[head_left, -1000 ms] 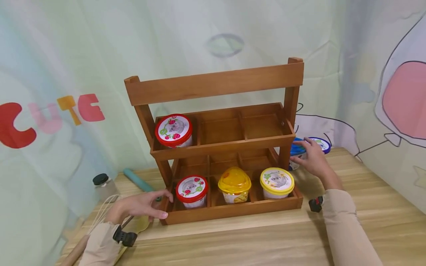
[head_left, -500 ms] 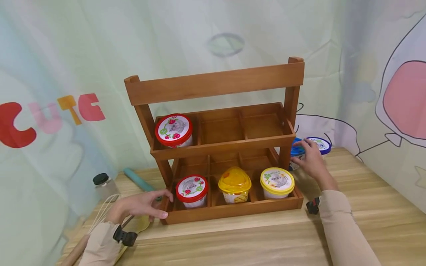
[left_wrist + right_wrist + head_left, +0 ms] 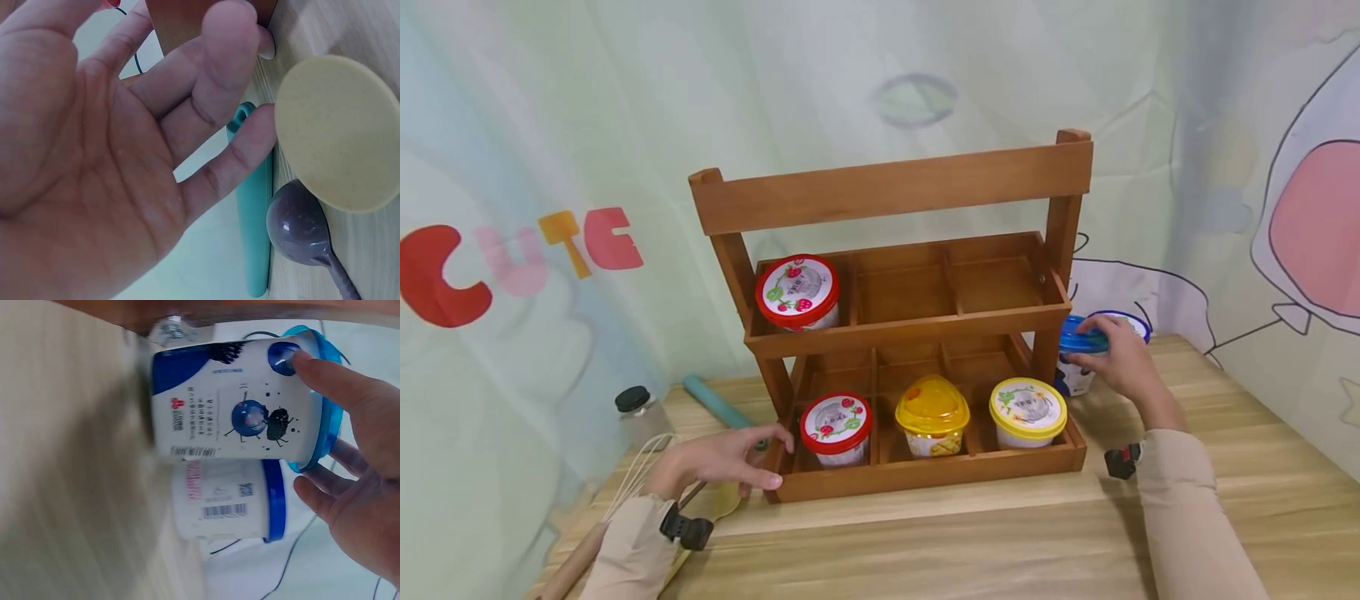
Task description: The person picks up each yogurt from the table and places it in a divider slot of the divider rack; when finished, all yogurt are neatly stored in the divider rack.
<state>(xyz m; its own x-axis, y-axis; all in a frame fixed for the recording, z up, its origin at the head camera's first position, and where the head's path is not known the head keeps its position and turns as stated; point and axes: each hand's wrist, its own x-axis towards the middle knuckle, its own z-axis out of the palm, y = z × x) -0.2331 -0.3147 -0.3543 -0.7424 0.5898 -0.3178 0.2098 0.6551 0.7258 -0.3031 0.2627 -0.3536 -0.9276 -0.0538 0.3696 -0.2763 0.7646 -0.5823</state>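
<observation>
My right hand [image 3: 1129,362] pinches a cup with a translucent blue lid [image 3: 1073,379], beside the right end of the brown wooden rack [image 3: 917,483]. In the right wrist view, the thumb lies near the rim of this printed cup [image 3: 250,400] and fingertips show at the lid's far side. A dark-blue-lidded cup [image 3: 219,500] stands behind it. My left hand [image 3: 718,461] has its thumb and fingers spread at the rack's front left corner, fingertips touching or very near the wood. In the left wrist view, the left hand's fingers [image 3: 219,81] are loosely bent and the palm holds nothing.
Red-lidded cups stand on the upper tier [image 3: 797,292] and lower tier [image 3: 837,425]. A yellow dome-lidded cup [image 3: 932,412] and a flat yellow-lidded cup [image 3: 1028,408] share the lower tier. Left lie a whisk [image 3: 628,479], teal tool [image 3: 718,402], jar [image 3: 642,415] and dark ladle [image 3: 300,222].
My right hand has brought the blue-lidded cup slightly towards me, so more of its side shows. The left hand stays at the rack's corner; the whole view has shifted a little.
</observation>
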